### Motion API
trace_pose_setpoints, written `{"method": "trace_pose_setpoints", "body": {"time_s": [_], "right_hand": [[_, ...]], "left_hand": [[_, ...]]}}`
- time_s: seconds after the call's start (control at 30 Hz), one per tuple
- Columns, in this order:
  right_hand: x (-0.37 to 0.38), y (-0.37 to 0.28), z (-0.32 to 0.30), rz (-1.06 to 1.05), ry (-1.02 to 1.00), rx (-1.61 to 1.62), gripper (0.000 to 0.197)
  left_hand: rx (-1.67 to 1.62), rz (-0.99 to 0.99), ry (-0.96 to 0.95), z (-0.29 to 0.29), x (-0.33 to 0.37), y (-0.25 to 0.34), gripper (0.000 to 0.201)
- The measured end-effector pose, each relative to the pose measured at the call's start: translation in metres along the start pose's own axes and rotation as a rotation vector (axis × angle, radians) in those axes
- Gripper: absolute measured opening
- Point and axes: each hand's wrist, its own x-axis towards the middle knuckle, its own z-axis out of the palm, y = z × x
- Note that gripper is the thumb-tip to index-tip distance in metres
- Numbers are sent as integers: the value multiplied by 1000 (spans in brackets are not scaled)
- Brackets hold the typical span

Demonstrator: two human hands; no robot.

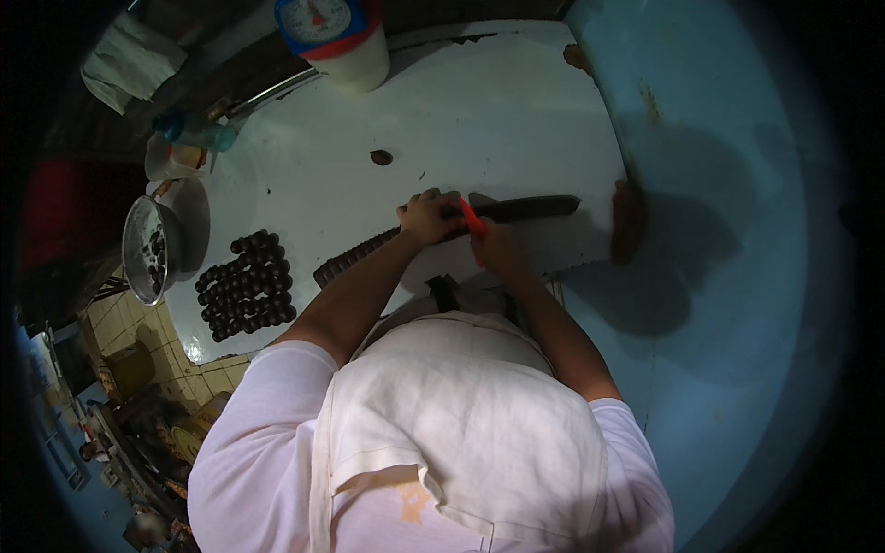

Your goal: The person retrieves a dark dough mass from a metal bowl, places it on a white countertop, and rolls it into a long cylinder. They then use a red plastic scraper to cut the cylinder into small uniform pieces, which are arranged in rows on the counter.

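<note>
A long dark brown roll (539,206) of dough-like stuff lies slantwise across the white table (498,111). Its left stretch (346,264) is cut into slices that stand in a row. My left hand (427,217) bends its fingers over the middle of the roll and holds it. Just right of it, my right hand (501,249) grips a flat red tool (472,219), which looks like a cutter or knife, at the roll. The tool's working edge is hidden. Several dark round balls (244,286) sit in close rows on the table at the left.
At the left edge stands a metal bowl (146,249) with dark pieces inside. A blue and red dial scale (318,20) rests on a white tub (355,66) at the back. One small brown piece (381,158) lies mid-table. A blue wall (710,184) borders the right side.
</note>
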Motion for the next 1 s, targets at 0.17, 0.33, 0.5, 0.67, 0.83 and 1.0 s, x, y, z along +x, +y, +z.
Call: {"method": "trace_pose_setpoints", "body": {"time_s": [0.17,0.33,0.5,0.67,0.83,1.0], "right_hand": [[10,-5,8,-51,3,-83,19],[33,20,42,-183,89,-192,18],[39,24,28,-158,77,-10,19],[22,33,-11,-133,291,-71,29],[14,25,-30,-44,109,-73,26],[7,18,-18,79,-108,85,24]], "left_hand": [[1,29,90,8,-2,-4,48],[45,16,80,8,1,4,51],[30,41,65,8,1,-9,56],[-12,39,72,6,-2,4,56],[3,21,2,10,11,11,51],[-17,0,-23,9,13,13,49]]}}
